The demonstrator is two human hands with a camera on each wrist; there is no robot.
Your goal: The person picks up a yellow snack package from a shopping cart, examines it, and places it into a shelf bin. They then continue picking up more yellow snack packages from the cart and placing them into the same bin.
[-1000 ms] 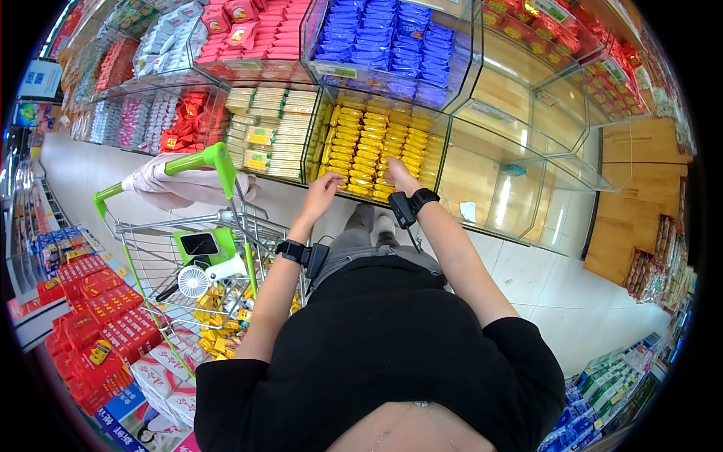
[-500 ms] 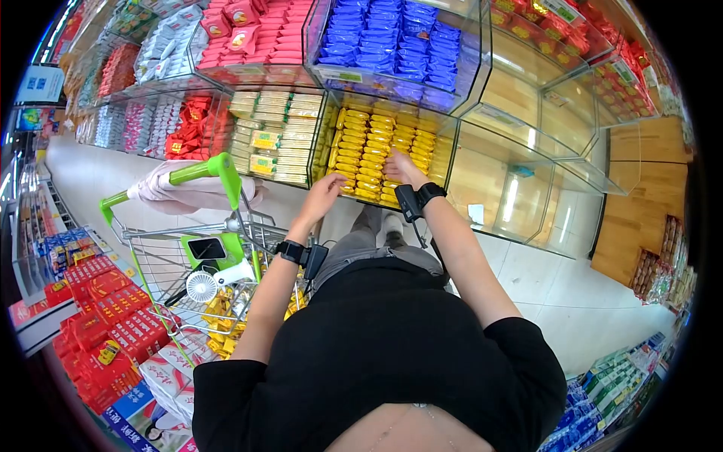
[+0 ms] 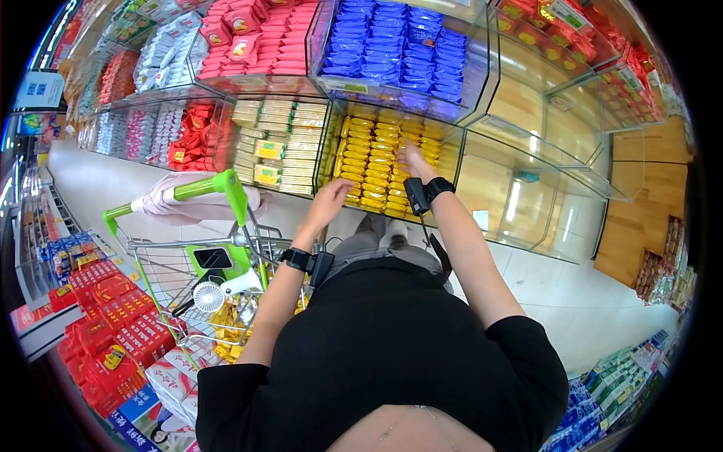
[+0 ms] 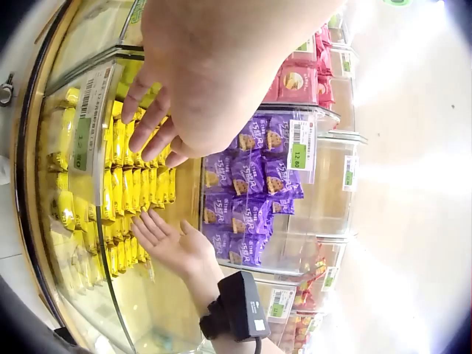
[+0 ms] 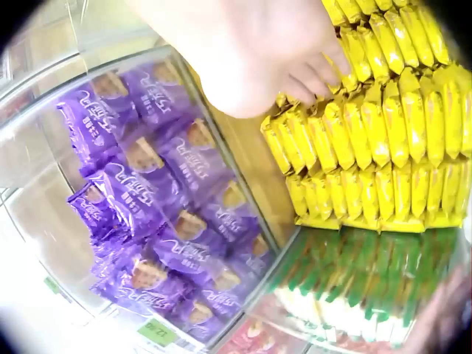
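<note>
Rows of yellow packets (image 3: 376,162) lie in a clear bin in the head view. My left hand (image 3: 327,205) is over the bin's front left part, fingers extended and loosely bent, holding nothing visible. Over the right-hand rows is my right hand (image 3: 416,162), palm turned inward and fingers relaxed. In the left wrist view the right hand (image 4: 173,247) shows an empty palm beside the yellow packets (image 4: 122,192), and the left hand (image 4: 214,81) has spread fingers above them. The right wrist view has the right hand (image 5: 265,51) with fingertips at the yellow packets (image 5: 376,125); contact is unclear.
Behind are blue-purple packets (image 3: 388,53); cream packets (image 3: 279,147) fill the bin on the left. A shopping cart (image 3: 181,260) with a green handle, a cloth (image 3: 177,200), a white fan (image 3: 208,297) and yellow packets stands at the left. Clear dividers (image 3: 527,162) rise on the right.
In the head view, the bins, cart and both hands have shifted slightly right. The right hand is also farther forward over the yellow packets. The left hand keeps nearly the same pose.
</note>
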